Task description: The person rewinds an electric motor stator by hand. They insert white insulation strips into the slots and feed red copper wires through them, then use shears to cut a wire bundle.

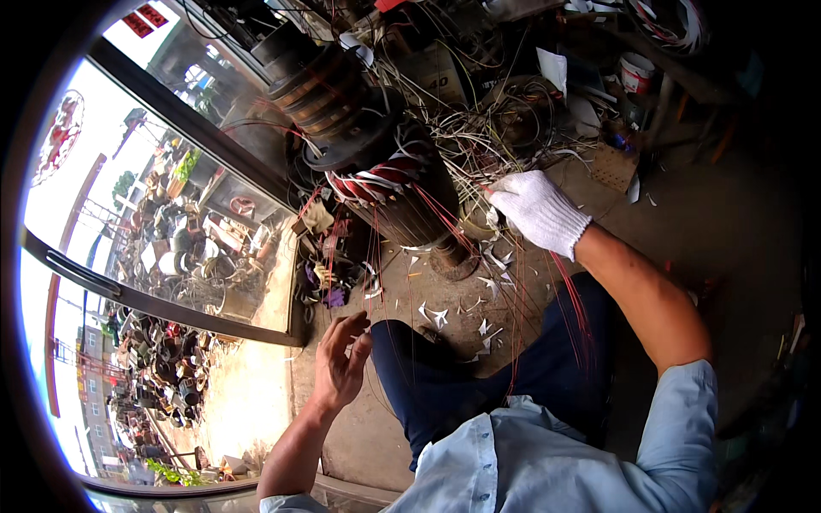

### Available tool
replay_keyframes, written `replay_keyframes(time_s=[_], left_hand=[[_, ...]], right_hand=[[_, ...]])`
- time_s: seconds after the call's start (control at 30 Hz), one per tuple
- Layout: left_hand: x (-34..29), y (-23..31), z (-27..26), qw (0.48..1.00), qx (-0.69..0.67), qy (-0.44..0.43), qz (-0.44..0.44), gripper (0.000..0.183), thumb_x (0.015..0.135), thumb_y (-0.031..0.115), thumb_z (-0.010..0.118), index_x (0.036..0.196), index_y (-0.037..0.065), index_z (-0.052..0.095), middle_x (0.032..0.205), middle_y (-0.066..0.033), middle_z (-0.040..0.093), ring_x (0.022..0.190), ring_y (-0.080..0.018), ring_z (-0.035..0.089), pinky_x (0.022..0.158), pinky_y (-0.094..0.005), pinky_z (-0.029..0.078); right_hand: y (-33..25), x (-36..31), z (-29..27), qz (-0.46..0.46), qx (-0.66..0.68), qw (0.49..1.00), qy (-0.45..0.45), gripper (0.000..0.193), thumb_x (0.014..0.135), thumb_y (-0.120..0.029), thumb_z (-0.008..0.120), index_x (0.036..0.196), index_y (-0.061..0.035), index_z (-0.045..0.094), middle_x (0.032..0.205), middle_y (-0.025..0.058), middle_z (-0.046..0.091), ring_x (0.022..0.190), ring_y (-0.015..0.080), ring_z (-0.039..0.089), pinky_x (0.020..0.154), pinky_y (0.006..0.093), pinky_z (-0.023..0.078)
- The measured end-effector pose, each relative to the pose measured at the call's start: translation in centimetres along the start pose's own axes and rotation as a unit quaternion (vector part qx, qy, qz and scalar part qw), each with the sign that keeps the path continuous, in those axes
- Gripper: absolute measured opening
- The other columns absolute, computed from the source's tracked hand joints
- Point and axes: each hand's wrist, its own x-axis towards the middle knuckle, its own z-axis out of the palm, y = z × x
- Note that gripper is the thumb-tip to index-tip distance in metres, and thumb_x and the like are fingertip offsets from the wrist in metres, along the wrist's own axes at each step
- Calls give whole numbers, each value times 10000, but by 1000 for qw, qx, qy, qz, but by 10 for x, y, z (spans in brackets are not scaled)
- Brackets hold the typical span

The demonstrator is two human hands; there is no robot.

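Observation:
A large motor rotor point(385, 218) stands tilted in front of me, with red and white wrapped windings point(376, 182) around its body and copper-coloured rings point(318, 94) at its upper end. Thin red wires point(440, 214) fan out from the windings. My right hand point(539, 211), in a white knitted glove, is closed on red wires to the right of the rotor. A bundle of red wire point(571, 295) hangs below its cuff, over my thigh. My bare left hand point(344, 359) is held low in front of the rotor, fingers bent and thumb apart, near a few hanging thin wires.
Tangled wire point(505, 120) heaps up behind the rotor, beside a cardboard box point(436, 73) and a red and white bucket point(636, 73). White scraps point(438, 316) litter the floor by my legs. A glass door point(154, 299) stands at the left, with piled scrap parts point(180, 368) outside.

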Motion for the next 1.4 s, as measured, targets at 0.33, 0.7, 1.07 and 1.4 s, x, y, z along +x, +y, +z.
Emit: replay_keyframes(time_s=[0.33,0.7,1.07,1.4], left_hand=[[242,33,90,861,-458,-89,-203,235,1025,217,532,841,70,535,647,-30,523,522,-182,530,454,-337,448],[150,56,34,807,-548,-68,-209,151,1060,156,460,1059,67,582,658,94,330,511,-26,280,451,-182,230],[57,74,50,850,-486,-99,-176,220,1054,170,491,1183,29,600,882,-44,664,788,-179,657,704,-318,527],[-14,31,68,814,-502,-219,-194,184,952,151,706,1080,20,681,975,-73,719,866,-170,708,775,-286,578]], right_hand=[[-88,-174,88,-53,31,991,123,279,889,-148,741,1097,10,645,733,182,677,616,349,677,534,407,521],[-79,-157,104,203,445,849,-197,247,1007,-203,631,1103,21,670,783,37,668,673,73,620,615,249,516],[-96,-201,95,201,423,863,-190,181,1015,-87,587,1120,39,663,860,66,700,757,84,648,720,242,550],[-98,-200,97,249,449,841,-168,201,1015,-140,606,1099,35,658,832,54,686,721,72,630,684,242,540]])
